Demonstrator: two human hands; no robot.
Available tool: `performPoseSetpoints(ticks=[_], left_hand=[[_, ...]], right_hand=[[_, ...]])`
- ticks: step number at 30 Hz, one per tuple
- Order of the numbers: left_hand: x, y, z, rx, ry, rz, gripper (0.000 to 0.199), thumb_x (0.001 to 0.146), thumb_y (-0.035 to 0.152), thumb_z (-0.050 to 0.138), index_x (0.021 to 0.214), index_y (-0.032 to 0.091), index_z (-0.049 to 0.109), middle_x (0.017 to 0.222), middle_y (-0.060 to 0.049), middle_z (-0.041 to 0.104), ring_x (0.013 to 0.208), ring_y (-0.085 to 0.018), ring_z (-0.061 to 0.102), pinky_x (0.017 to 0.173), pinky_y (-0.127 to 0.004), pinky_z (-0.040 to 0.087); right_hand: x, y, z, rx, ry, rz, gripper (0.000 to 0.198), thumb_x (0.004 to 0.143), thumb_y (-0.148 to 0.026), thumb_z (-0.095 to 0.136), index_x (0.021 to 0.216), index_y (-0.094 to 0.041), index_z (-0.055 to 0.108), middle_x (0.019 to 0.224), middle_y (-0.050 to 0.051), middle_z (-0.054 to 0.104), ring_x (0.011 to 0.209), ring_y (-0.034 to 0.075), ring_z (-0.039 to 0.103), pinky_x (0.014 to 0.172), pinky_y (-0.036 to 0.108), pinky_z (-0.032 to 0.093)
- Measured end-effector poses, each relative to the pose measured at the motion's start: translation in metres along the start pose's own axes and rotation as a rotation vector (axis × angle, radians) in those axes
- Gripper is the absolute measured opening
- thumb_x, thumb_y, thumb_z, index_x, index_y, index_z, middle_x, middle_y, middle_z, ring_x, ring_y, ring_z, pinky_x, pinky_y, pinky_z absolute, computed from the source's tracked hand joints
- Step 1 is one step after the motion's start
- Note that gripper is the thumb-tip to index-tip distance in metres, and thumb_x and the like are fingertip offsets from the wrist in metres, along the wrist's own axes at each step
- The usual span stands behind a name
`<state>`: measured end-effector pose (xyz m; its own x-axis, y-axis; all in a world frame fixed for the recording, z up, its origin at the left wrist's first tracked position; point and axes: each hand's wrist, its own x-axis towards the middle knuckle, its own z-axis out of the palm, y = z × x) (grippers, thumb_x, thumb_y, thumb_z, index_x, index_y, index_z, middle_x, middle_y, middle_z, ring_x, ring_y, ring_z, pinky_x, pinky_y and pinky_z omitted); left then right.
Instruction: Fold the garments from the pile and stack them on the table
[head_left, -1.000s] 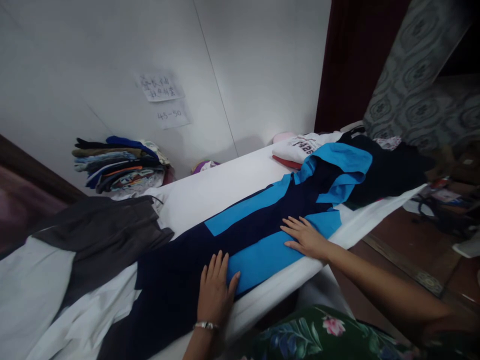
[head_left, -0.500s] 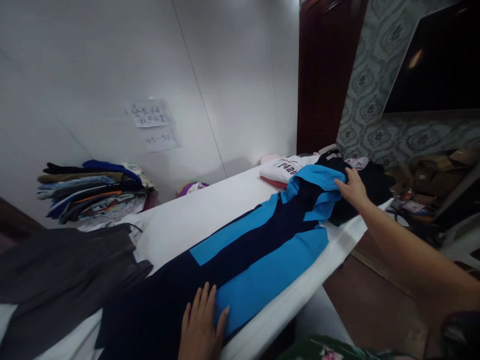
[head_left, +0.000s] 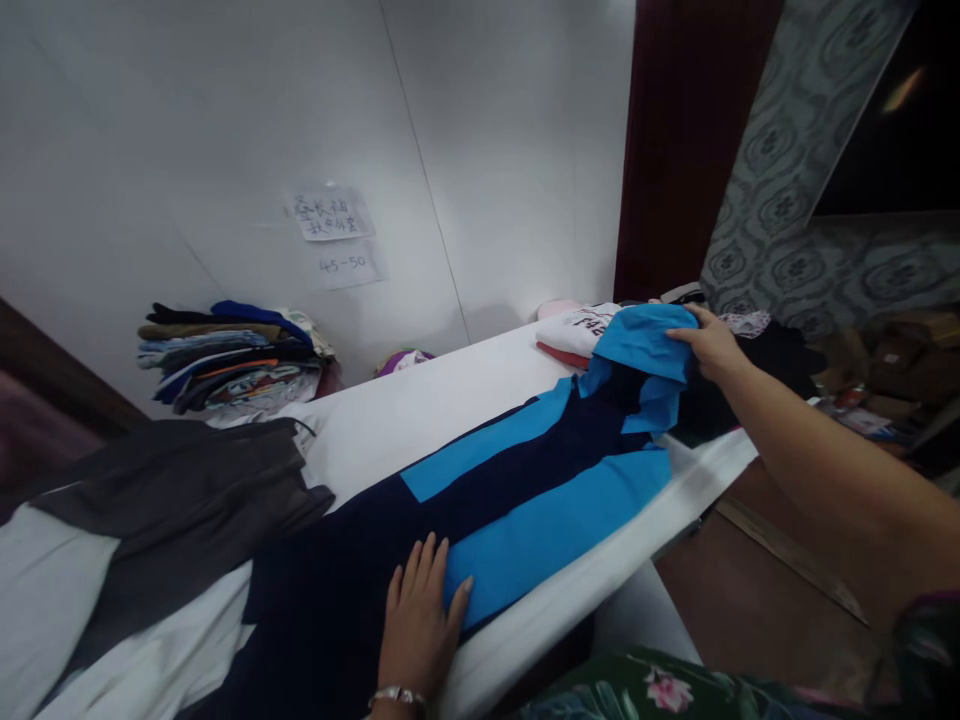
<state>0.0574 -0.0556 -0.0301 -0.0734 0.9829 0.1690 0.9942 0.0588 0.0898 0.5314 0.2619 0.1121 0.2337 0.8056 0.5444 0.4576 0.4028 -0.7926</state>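
A navy and bright blue jacket (head_left: 517, 480) lies lengthwise on the white table, its blue panels folded inward over the dark middle. My left hand (head_left: 421, 610) rests flat on its lower part, fingers stretched out across the navy and blue fabric. At the far end, my right hand (head_left: 709, 345) pinches the edge of the jacket's blue hood (head_left: 645, 335) and holds it up. The hood's inside shows dark below the lifted cloth.
A stack of folded clothes (head_left: 232, 350) stands at the back left. Dark grey and white garments (head_left: 202, 500) lie nearer on the left. Beyond the hood sit a folded white printed top (head_left: 574, 330) and black clothing (head_left: 780, 365). The white table (head_left: 450, 385) has a padded front edge.
The view has turned a little to the left. My right hand has raised the hood slightly, and it stands more upright. My left hand still lies on the jacket.
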Motion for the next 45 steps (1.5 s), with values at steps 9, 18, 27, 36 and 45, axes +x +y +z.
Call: performPoseSetpoints(ticks=[9, 18, 27, 36, 45], left_hand=[[-0.001, 0.0, 0.003, -0.042, 0.033, 0.009, 0.058, 0.09, 0.051, 0.043, 0.138, 0.019, 0.05, 0.147, -0.011, 0.044, 0.137, -0.031, 0.037, 0.111, -0.053, 0.031], [-0.003, 0.0, 0.004, -0.052, 0.045, 0.009, 0.058, 0.091, 0.052, 0.042, 0.139, 0.019, 0.049, 0.147, -0.011, 0.044, 0.137, -0.03, 0.037, 0.111, -0.051, 0.029], [-0.004, 0.004, 0.002, -0.048, 0.028, -0.001, 0.057, 0.091, 0.05, 0.041, 0.139, 0.019, 0.048, 0.147, -0.011, 0.043, 0.138, -0.029, 0.036, 0.112, -0.051, 0.028], [0.022, 0.028, -0.037, -0.13, 0.032, 0.029, 0.05, 0.092, 0.044, 0.044, 0.136, 0.019, 0.051, 0.15, -0.012, 0.04, 0.141, -0.03, 0.029, 0.112, -0.058, 0.021], [0.124, 0.138, -0.03, -0.239, -0.138, 0.299, 0.063, 0.093, 0.049, 0.041, 0.147, 0.019, 0.031, 0.157, -0.01, 0.024, 0.145, -0.024, 0.021, 0.117, -0.047, 0.019]], right_hand=[[-0.165, -0.088, 0.093, -0.169, -0.789, -0.634, 0.065, 0.084, -0.025, 0.055, 0.147, -0.025, 0.037, 0.124, 0.011, 0.059, 0.111, 0.028, 0.056, 0.096, 0.046, 0.045], [-0.216, -0.068, 0.108, -0.167, -1.088, -0.506, 0.066, 0.09, -0.04, 0.051, 0.15, -0.021, 0.03, 0.119, 0.012, 0.063, 0.106, 0.027, 0.058, 0.092, 0.044, 0.047], [-0.181, -0.076, 0.158, -0.365, -0.925, -0.409, 0.065, 0.093, -0.056, 0.038, 0.147, -0.019, 0.037, 0.156, 0.013, 0.023, 0.144, 0.033, 0.016, 0.113, 0.056, 0.018], [-0.217, -0.056, 0.191, -0.515, -1.06, -0.383, 0.072, 0.092, -0.064, 0.029, 0.149, -0.02, 0.033, 0.156, 0.015, 0.023, 0.144, 0.032, 0.016, 0.113, 0.056, 0.013], [-0.198, -0.04, 0.185, -0.07, -1.037, -0.187, 0.049, 0.095, -0.041, 0.031, 0.133, -0.022, 0.056, 0.137, 0.009, 0.055, 0.126, 0.027, 0.05, 0.108, 0.05, 0.034]])
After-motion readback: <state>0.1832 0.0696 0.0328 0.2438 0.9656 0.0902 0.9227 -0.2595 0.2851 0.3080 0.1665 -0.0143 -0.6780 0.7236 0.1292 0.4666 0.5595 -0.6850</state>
